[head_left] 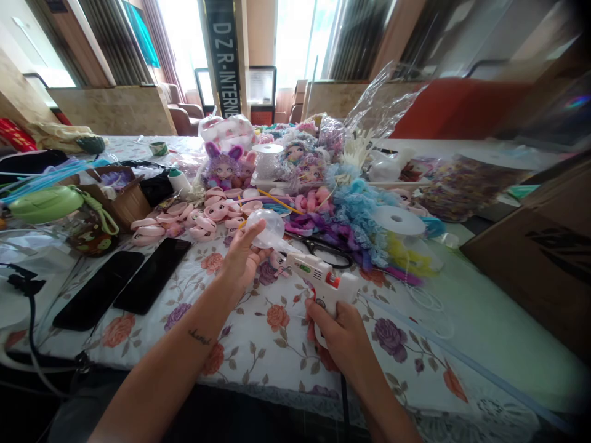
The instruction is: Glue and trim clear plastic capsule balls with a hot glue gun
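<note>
Pale daylight glares through the windows (pixel 302 37), dimming toward the dark curtains (pixel 355 40). Between the windows, a pillar (pixel 242 43) bears a dark sign (pixel 222 58) (white letters run down it). A brown armchair (pixel 184 112) sits beside a low, marbled wall (pixel 113 111).

The glue gun (pixel 317 275) is white with a green label (pixel 305 268) and a red insert (pixel 332 280), the rounded piece (pixel 270 230) is translucent whitish, the tablecloth (pixel 249 347) is white with orange and purple roses (pixel 277 317), the ruffled trim (pixel 357 204) is light blue, and both phones (pixel 152 275) are black.
</note>
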`<state>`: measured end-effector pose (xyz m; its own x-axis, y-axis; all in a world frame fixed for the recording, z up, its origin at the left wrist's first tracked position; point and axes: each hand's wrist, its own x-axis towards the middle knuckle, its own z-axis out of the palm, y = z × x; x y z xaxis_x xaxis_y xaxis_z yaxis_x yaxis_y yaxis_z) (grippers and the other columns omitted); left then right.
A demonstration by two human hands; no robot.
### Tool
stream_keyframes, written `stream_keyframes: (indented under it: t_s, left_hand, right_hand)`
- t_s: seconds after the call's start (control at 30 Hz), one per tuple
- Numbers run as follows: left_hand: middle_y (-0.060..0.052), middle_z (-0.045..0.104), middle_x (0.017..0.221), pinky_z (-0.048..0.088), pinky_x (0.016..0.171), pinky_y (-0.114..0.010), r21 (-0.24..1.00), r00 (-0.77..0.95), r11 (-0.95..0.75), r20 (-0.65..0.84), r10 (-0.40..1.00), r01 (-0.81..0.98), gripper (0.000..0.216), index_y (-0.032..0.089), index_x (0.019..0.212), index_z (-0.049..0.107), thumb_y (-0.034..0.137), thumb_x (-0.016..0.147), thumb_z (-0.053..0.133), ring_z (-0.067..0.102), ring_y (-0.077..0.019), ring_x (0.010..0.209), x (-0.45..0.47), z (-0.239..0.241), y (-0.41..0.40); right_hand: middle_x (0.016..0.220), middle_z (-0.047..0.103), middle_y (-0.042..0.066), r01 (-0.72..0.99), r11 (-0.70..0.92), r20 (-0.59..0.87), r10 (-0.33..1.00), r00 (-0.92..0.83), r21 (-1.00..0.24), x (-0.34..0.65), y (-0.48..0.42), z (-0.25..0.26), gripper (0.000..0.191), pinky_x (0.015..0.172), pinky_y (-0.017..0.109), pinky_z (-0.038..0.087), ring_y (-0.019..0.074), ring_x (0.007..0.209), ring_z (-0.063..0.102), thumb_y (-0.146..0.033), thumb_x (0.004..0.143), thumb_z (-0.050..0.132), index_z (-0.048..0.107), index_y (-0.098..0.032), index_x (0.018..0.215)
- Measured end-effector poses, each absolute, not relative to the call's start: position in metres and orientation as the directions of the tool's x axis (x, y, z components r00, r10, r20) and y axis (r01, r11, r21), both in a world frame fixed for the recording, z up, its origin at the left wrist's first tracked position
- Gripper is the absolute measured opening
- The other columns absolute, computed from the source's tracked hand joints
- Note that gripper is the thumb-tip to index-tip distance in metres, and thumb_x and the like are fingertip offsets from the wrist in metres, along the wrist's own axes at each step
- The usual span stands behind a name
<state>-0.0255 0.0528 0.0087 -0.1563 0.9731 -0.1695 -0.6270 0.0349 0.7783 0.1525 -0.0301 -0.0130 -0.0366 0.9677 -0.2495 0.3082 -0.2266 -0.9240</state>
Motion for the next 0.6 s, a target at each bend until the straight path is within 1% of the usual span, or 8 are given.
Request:
stream_keyframes:
  t_s: [0.17, 0.3, 0.47, 0.6]
  left_hand:
    - [-0.010, 0.065, 0.120, 0.058, 0.080, -0.034, 0.778, -0.168, 0.028, -0.171, 0.971, -0.628, 0.052, 0.021, 0.115, 0.061, 0.034, 0.069, 0.081, 0.066, -0.0241, 0.099, -0.0256, 0.0086, 0.0528]
    - [-0.010, 0.065, 0.119, 0.058, 0.083, -0.035, 0.769, -0.168, 0.019, -0.164, 0.972, -0.639, 0.051, 0.021, 0.113, 0.062, 0.032, 0.068, 0.081, 0.066, -0.0246, 0.100, -0.0255, 0.0088, 0.0526]
    - [-0.010, 0.066, 0.119, 0.057, 0.086, -0.037, 0.768, -0.172, 0.016, -0.163, 0.971, -0.640, 0.050, 0.020, 0.113, 0.061, 0.032, 0.069, 0.081, 0.065, -0.0248, 0.101, -0.0259, 0.0091, 0.0530]
    - [-0.008, 0.067, 0.112, 0.055, 0.087, -0.038, 0.773, -0.176, 0.025, -0.176, 0.969, -0.634, 0.049, 0.022, 0.112, 0.061, 0.033, 0.069, 0.081, 0.066, -0.0233, 0.097, -0.0274, 0.0075, 0.0540]
  right_hand:
    - [0.039, 0.053, 0.001, 0.270, -0.265, -0.282, 0.959, -0.026, -0.926, 0.1531, -0.0325, -0.0118, 0.044, 0.039, 0.023, 0.040, 0.0129, 0.034, 0.049, -0.046, 0.082, 0.057, 0.058, -0.017, 0.049]
    - [0.037, 0.051, 0.001, 0.272, -0.279, -0.303, 0.952, -0.049, -0.921, 0.1547, -0.0337, -0.0116, 0.045, 0.034, 0.023, 0.035, 0.0132, 0.031, 0.046, -0.049, 0.083, 0.055, 0.057, -0.017, 0.050]
    - [0.037, 0.051, 0.001, 0.271, -0.255, -0.280, 0.958, -0.059, -0.928, 0.1568, -0.0343, -0.0128, 0.045, 0.035, 0.023, 0.035, 0.0127, 0.031, 0.046, -0.047, 0.083, 0.056, 0.057, -0.017, 0.049]
    - [0.038, 0.053, 0.002, 0.277, -0.225, -0.256, 0.963, -0.081, -0.934, 0.1580, -0.0347, -0.0132, 0.046, 0.035, 0.023, 0.036, 0.0127, 0.031, 0.046, -0.047, 0.084, 0.055, 0.058, -0.016, 0.049]
